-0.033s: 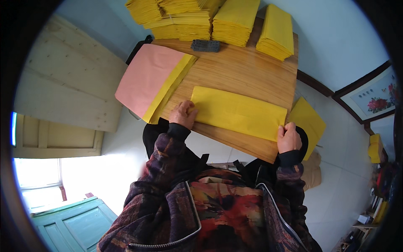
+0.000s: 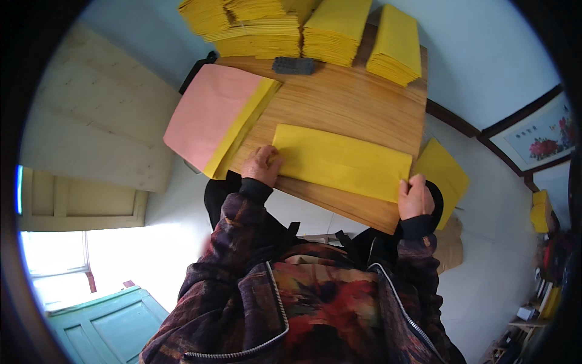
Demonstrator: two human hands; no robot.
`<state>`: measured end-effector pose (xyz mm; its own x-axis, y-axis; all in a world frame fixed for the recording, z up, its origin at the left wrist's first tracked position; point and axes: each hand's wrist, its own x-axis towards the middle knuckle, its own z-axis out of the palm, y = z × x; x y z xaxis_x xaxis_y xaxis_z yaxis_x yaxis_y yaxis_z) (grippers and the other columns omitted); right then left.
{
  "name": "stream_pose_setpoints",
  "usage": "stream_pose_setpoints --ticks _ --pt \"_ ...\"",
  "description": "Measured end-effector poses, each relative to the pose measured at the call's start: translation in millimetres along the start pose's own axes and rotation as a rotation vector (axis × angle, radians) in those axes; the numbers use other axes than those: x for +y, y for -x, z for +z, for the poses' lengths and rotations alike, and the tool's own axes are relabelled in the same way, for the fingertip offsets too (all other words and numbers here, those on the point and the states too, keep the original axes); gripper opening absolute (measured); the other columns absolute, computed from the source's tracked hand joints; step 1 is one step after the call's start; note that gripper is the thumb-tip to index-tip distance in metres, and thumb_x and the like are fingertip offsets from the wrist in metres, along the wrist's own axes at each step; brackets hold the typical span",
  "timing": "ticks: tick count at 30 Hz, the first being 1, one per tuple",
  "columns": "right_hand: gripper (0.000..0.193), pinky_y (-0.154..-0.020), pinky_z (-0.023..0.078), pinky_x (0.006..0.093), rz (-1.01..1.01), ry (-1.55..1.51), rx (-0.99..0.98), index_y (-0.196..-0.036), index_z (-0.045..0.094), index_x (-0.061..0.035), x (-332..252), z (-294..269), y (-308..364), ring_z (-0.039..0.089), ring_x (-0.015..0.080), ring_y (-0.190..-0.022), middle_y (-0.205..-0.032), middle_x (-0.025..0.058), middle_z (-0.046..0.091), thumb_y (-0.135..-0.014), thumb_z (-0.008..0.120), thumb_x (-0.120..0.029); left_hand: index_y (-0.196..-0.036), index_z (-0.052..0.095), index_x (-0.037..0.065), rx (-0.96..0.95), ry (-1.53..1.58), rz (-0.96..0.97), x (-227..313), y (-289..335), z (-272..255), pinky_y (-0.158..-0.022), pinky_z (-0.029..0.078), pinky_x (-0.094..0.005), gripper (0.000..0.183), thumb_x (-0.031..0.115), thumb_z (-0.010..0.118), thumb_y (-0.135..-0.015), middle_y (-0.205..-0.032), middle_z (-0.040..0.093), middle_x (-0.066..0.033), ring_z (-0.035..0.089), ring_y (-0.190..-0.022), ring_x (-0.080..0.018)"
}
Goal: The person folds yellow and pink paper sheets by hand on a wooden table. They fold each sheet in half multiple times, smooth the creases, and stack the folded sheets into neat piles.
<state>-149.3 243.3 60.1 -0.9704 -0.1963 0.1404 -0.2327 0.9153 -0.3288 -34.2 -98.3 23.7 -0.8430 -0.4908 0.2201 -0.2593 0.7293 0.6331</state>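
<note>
A long folded sheet of yellow paper (image 2: 342, 162) lies flat along the near edge of the wooden table (image 2: 339, 97). At its left end my left hand (image 2: 261, 167) is closed, the fingertips pressed on the paper's edge and the thumb toward the sheet. My right hand (image 2: 415, 199) pinches the near right corner between thumb and curled fingers. To the left lies a stack of pink and yellow sheets (image 2: 213, 100), pink on top with a yellow strip along its right side. The underside of the folded sheet is hidden.
Tall piles of folded yellow paper (image 2: 336, 30) line the far edge, with another pile (image 2: 394, 45) at the far right. A dark grey block (image 2: 293, 65) sits before them. Beyond the table's right edge is a yellow sheet (image 2: 442, 173). A framed picture (image 2: 536, 136) stands at the right.
The whole view has shifted very slightly. Both hands keep their places on the folded yellow paper, and nothing else has visibly moved.
</note>
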Motion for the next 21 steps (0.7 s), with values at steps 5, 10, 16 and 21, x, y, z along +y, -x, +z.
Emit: stream_pose_setpoints --ticks 5,10,16,21 --pt "0.02 -0.081 0.045 0.0455 -0.198 0.004 0.144 -0.093 0.054 -0.005 1.6 6.8 -0.6 0.052 0.0351 -0.1 -0.102 0.0134 0.054 -0.078 0.065 -0.009 -0.091 0.065 0.012 0.026 -0.027 0.012 -0.4 -0.7 2.1 -0.063 0.048 -0.0389 0.016 0.019 0.07 -0.078 -0.079 0.055 -0.0101 0.058 -0.071 -0.0287" --pt "0.021 -0.093 0.042 0.0431 -0.378 -0.106 0.203 -0.09 0.058 -0.0055 -0.1 20.3 -6.6 0.049 0.0331 -0.115 -0.12 0.0105 0.055 -0.072 0.059 0.006 -0.092 0.065 0.012 0.05 0.014 0.014 -1.2 0.6 5.1 -0.064 0.048 -0.039 0.015 0.017 0.069 -0.078 -0.082 0.054 -0.01 0.058 -0.071 -0.0293" --pt "0.02 -0.097 0.04 0.0417 -0.356 -0.085 0.217 -0.089 0.06 -0.0057 1.3 24.6 -5.9 0.046 0.0326 -0.12 -0.122 0.0107 0.055 -0.074 0.055 0.007 -0.095 0.067 0.015 0.042 -0.331 0.077 17.8 0.4 -2.5 -0.081 0.043 -0.0425 0.015 0.019 0.063 -0.081 -0.097 0.055 -0.0077 0.055 -0.095 -0.0286" --pt "0.014 -0.102 0.034 0.0428 -0.296 -0.061 0.143 -0.093 0.06 -0.0073 -0.8 26.3 -5.4 0.04 0.03 -0.128 -0.127 0.0087 0.052 -0.08 0.057 -0.002 -0.105 0.067 0.014 -0.003 -0.57 0.394 66.4 5.8 22.6 -0.098 0.032 -0.0492 0.025 0.017 0.054 -0.084 -0.121 0.052 -0.0065 0.044 -0.119 -0.0285"
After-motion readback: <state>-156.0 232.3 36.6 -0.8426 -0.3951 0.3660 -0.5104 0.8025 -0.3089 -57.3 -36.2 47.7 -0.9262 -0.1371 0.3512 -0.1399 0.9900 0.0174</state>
